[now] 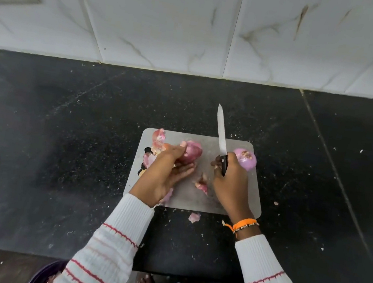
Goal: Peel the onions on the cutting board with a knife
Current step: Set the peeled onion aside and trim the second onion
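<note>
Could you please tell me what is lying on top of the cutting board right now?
On the cutting board: a peeled onion at its far right corner and loose skins. The left hand covers other skins.

We see a pale grey cutting board (233, 196) on a speckled black counter (59, 146), pinkish-purple onions (192, 153), a black-handled knife (221, 138) with a silvery blade, white sleeves (115, 239) striped red, an orange wristband (244, 224), and white grey-veined tiles (198, 22).

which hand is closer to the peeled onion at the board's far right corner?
Right. The right hand, gripping the knife, sits right beside the peeled onion. The left hand is across the cutting board, holding the other onion.
</note>
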`<state>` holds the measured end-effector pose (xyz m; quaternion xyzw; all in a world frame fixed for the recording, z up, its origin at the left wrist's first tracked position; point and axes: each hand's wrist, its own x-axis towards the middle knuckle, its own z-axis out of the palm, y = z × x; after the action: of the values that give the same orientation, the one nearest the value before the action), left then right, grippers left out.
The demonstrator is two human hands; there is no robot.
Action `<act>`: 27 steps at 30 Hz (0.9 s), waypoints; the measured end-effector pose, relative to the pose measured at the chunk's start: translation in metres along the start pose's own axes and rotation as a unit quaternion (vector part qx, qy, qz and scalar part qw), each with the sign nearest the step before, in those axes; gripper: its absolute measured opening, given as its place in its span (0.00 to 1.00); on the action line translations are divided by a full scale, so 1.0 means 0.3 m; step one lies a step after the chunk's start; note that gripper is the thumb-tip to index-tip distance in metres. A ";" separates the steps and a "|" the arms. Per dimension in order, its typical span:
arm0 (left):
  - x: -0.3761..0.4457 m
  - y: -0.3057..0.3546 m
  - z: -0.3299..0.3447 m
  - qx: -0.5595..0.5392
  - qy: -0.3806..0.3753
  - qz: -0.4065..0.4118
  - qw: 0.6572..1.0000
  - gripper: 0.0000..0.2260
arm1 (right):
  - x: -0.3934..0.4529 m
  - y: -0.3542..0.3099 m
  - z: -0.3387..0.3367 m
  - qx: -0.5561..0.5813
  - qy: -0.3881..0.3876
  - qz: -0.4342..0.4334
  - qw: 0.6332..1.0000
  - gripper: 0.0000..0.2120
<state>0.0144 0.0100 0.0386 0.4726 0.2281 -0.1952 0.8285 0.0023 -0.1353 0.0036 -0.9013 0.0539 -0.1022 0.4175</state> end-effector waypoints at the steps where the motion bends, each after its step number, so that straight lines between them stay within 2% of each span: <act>1: -0.002 0.005 0.001 -0.062 0.000 -0.036 0.997 0.17 | -0.008 -0.011 -0.007 0.011 0.004 -0.004 1.000 0.04; 4: -0.001 -0.004 0.004 -0.144 -0.031 -0.102 0.984 0.24 | -0.036 -0.057 -0.030 0.058 0.014 -0.013 0.998 0.06; 6: 0.001 -0.017 0.006 -0.174 -0.049 -0.113 0.977 0.25 | -0.061 -0.086 -0.043 0.068 0.005 -0.034 0.997 0.08; 10: -0.006 -0.027 0.015 -0.208 -0.067 -0.097 0.971 0.22 | -0.135 -0.118 -0.047 0.045 -0.047 -0.071 0.995 0.09; 17: -0.024 -0.038 0.010 -0.241 -0.076 -0.074 0.965 0.24 | -0.228 -0.098 -0.013 -0.031 -0.065 -0.069 0.995 0.09; 20: -0.026 -0.039 0.007 -0.234 -0.065 -0.058 0.968 0.17 | -0.252 -0.111 -0.013 -0.065 -0.083 -0.061 0.993 0.09; 23: -0.032 -0.048 0.009 -0.220 -0.057 -0.060 0.972 0.15 | -0.271 -0.132 -0.019 -0.131 -0.093 -0.081 0.984 0.08; 27: -0.033 -0.063 -0.013 -0.108 -0.076 -0.016 0.991 0.10 | -0.243 -0.166 -0.073 -0.104 -0.141 -0.058 0.983 0.04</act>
<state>-0.0045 0.0053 0.0293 0.3603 0.1915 -0.2179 0.8866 -0.0731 -0.1061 0.0453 -0.9468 -0.0477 0.0082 0.3181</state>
